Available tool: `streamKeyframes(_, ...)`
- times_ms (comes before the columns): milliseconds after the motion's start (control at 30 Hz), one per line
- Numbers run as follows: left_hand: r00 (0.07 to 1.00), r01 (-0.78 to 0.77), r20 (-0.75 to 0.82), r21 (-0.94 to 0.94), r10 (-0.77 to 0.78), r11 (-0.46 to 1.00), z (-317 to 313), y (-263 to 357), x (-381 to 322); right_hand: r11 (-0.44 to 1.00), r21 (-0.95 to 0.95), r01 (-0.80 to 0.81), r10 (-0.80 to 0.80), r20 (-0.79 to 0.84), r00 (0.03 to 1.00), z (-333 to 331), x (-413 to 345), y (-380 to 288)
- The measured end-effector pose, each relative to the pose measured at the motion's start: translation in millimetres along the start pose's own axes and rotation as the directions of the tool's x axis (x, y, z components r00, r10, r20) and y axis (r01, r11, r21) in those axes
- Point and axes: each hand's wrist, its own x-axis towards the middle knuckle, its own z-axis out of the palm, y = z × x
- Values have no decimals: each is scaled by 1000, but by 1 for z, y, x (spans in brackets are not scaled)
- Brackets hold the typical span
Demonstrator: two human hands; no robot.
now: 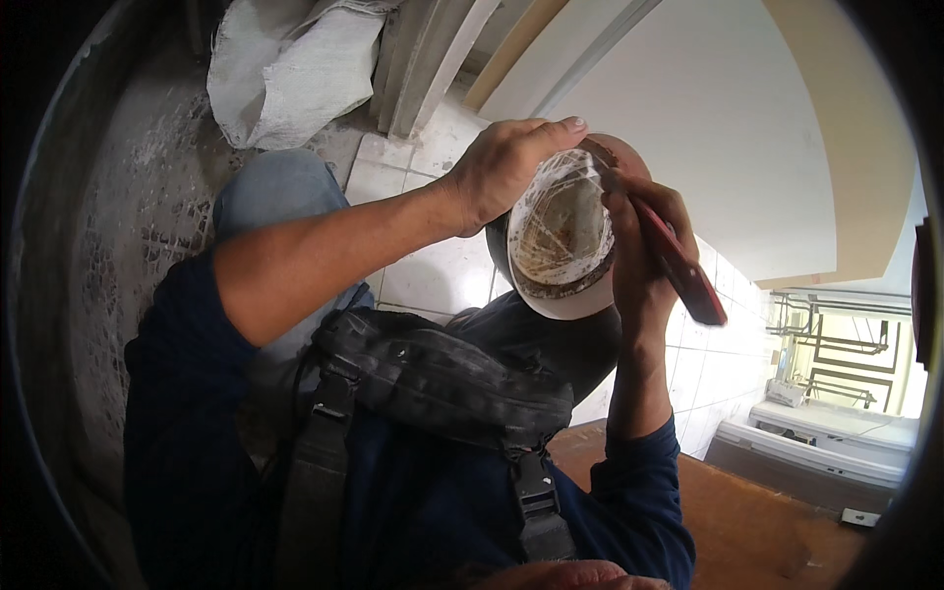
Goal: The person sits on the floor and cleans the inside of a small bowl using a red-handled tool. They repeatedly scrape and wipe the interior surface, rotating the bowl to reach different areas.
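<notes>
My left hand (509, 162) grips the upper left rim of a round, bowl-like vessel (564, 221), tilted so that its inside faces me. White scratches and brown stains mark its inner bottom, and a pale rim runs along its lower edge. My right hand (649, 228) holds a tool with a long red handle (682, 273); its working end meets the vessel's upper right inner edge, where reddish-brown matter sits. The exact kind of tool cannot be told, as my fingers hide part of it.
A white woven sack (310, 81) lies at the upper left beside grey upright profiles (420, 66). Large pale boards (708, 125) stand at the upper right. White tiles (420, 276) cover the floor; a brown wooden surface (752, 516) lies at the lower right.
</notes>
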Motion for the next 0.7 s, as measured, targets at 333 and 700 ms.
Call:
streamKeyframes(333,999,-28,-30,30,29,999,-3,-5,-1,948,-160,275,-260,109,959,8,1,19)
streamKeyframes(700,1000,-9,1,-59,9,998,-4,-6,-1,922,-50,384,-362,237,902,13,-19,-1)
